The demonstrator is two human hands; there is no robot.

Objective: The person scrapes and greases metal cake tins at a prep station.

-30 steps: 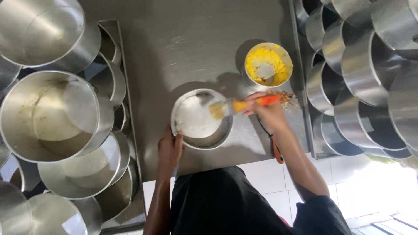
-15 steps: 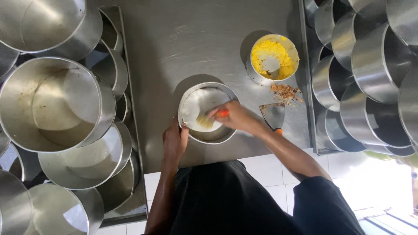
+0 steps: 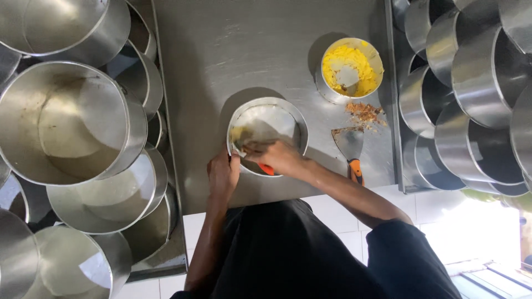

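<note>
Steel covers the whole working surface, a grey metal desk point(image 3: 221, 50) seen from above, with white tiles along its near edge. Near that edge sits a round shallow metal pan point(image 3: 267, 135), smeared with yellow fat on its inner wall. The left hand point(image 3: 223, 176) is clamped on the pan's near rim, steadying it. The right hand point(image 3: 280, 158) is inside the pan, closed around a brush point(image 3: 265, 168) with an orange handle, its bristles against the greased wall.

To judge by its thin sheet metal, the pan is light and stiff, and the grease probably makes the inside slippery. The dry outer rim, where the left hand sits, looks like the safest place to take hold.

Beyond the pan, further from the person, stands a small tub point(image 3: 349, 70) holding yellow fat, partly scooped out. Between tub and pan, slightly to one side, lies a scraper point(image 3: 350, 148) with an orange handle and a wide blade, next to a little heap of brown crumbs point(image 3: 364, 113). Farther out on both sides of the pan, stacks of larger round baking tins point(image 3: 66, 122) crowd racks, overlapping one another.
</note>
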